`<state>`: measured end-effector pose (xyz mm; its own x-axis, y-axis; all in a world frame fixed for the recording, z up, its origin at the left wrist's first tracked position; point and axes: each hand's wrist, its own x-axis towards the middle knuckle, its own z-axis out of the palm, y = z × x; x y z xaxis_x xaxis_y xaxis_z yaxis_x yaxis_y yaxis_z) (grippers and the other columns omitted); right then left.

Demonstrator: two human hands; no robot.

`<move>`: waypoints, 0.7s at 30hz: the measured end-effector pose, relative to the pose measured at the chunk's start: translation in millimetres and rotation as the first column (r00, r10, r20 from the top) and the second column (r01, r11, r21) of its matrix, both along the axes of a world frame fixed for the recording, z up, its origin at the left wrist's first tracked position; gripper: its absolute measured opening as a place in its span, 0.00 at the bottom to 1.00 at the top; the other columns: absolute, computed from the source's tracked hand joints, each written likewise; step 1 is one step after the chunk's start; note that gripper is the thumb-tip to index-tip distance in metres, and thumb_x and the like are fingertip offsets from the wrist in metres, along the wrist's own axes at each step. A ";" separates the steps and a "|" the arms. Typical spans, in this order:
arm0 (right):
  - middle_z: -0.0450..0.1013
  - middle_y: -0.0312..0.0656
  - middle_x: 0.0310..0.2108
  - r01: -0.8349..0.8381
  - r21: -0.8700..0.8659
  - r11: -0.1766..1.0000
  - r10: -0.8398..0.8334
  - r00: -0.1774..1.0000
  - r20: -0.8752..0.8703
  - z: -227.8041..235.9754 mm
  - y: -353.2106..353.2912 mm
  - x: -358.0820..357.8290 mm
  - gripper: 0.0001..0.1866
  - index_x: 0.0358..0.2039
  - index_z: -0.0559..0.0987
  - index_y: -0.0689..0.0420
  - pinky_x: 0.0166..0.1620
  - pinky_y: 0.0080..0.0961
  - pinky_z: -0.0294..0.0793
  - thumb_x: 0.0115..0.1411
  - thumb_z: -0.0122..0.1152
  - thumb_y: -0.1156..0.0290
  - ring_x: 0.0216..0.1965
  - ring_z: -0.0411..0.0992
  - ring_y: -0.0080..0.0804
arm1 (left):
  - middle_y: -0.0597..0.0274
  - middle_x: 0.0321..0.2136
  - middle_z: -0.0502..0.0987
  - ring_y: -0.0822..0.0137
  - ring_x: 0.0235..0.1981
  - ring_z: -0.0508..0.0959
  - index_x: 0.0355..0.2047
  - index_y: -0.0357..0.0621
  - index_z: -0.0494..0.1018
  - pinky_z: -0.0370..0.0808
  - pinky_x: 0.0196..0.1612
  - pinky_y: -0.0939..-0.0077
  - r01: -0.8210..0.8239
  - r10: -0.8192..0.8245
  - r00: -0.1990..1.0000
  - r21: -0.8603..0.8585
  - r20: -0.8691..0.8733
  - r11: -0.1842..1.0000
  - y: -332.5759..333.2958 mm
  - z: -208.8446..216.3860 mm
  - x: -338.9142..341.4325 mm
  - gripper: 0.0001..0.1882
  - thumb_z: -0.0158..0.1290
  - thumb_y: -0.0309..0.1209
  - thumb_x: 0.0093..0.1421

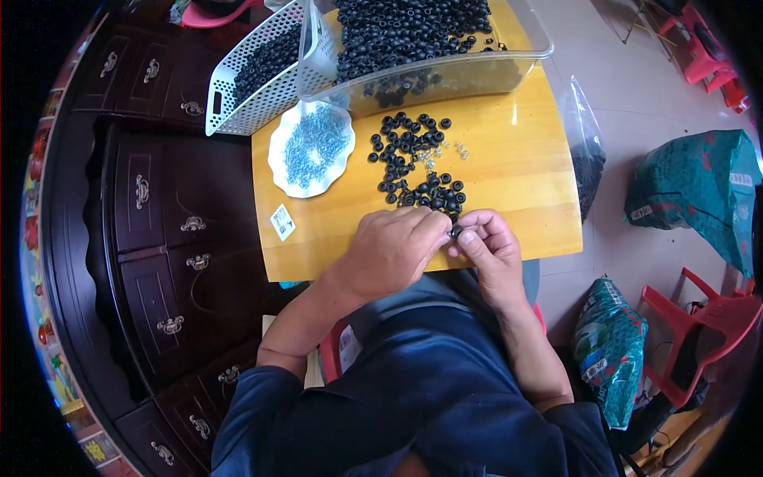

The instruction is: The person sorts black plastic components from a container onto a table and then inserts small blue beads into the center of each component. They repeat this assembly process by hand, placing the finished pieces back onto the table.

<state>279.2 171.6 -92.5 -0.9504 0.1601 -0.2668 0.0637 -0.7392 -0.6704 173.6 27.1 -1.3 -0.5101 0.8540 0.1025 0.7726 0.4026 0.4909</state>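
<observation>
Close to the table's near edge, my two hands meet over a small black round part (455, 232). My right hand (498, 256) pinches it between thumb and fingers. Curled in from the other side, my left hand (400, 248) has its fingertips against the same spot, and whatever it grips is hidden. Just beyond the hands lie loose black round parts (405, 143) with holes, spread in a rough column. Beside them is a little scatter of tiny clear pieces (461, 149). A white scalloped plate (280, 171) to the left carries a heap of small bluish clear pieces (314, 147).
A clear plastic bin (477, 77) full of black parts stands at the table's (524, 191) far side, with a white perforated basket (230, 119) beside it. Dark drawers (143, 191) line the left. Green sacks (683, 179), a clear bag (586, 151) and a red chair (715, 326) are at right.
</observation>
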 end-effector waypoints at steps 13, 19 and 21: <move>0.77 0.38 0.37 -0.042 0.129 0.991 0.048 0.998 -0.043 -1.6 -1.5 2.3 0.09 0.45 0.75 0.61 0.42 0.19 0.75 0.67 0.60 0.72 0.36 0.75 0.22 | 0.55 0.27 0.79 0.53 0.29 0.80 0.33 0.42 0.75 0.76 0.31 0.62 0.014 -0.016 1.000 -0.093 -0.017 0.996 -3.7 3.8 -2.2 0.05 0.58 0.29 0.59; 0.78 0.38 0.36 -0.052 0.106 0.993 0.056 0.998 -0.031 0.1 0.7 2.3 0.10 0.45 0.76 0.61 0.42 0.19 0.75 0.67 0.60 0.71 0.35 0.75 0.22 | 0.56 0.28 0.80 0.55 0.28 0.81 0.32 0.42 0.78 0.77 0.31 0.64 -0.002 0.002 1.000 0.017 -0.019 1.000 -6.8 -2.2 -0.3 0.07 0.62 0.29 0.55; 0.78 0.38 0.36 -0.042 0.109 0.993 0.046 0.998 -0.035 -1.3 1.4 2.4 0.10 0.45 0.76 0.61 0.41 0.19 0.75 0.67 0.60 0.70 0.35 0.75 0.22 | 0.56 0.28 0.81 0.56 0.28 0.81 0.32 0.42 0.78 0.77 0.31 0.65 -0.004 0.005 0.999 0.030 -0.044 1.000 -5.5 -5.8 2.5 0.07 0.63 0.28 0.54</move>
